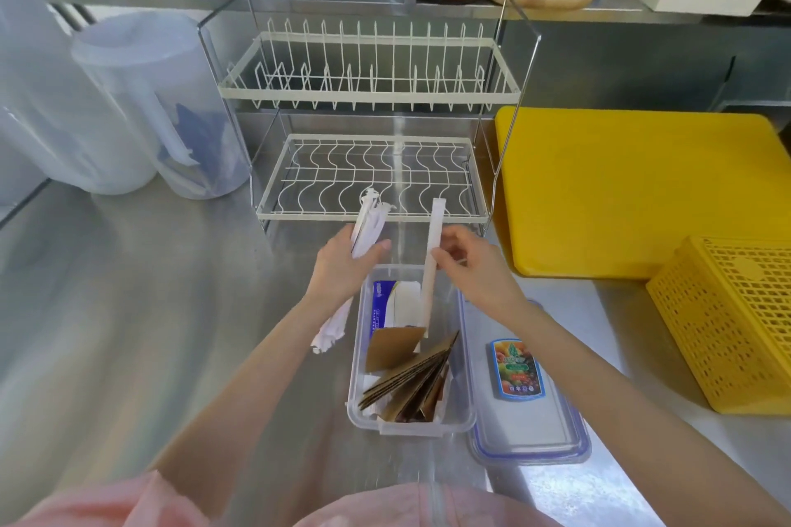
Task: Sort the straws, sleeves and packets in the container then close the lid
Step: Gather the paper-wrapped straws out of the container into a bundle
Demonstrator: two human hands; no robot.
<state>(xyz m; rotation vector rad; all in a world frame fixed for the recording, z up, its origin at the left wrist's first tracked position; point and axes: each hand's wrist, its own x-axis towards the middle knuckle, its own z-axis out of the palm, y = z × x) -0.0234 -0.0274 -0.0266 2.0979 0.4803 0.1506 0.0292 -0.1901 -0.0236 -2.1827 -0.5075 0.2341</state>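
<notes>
clear plastic rectangular container open on steel counter, brown cardboard sleeves and blue-white packet inside, unsorted. left hand grips bundle of white paper-wrapped straws; right hand pinches single long white wrapped straw over container. clear blue-rimmed lid off, just right. sorting midway, closing left. white wire dish rack close behind; open counter left.

Clear container holds brown sleeves; lid beside.

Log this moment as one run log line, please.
left hand: holds straws | right hand: pinches one straw over container | lid: off
</notes>
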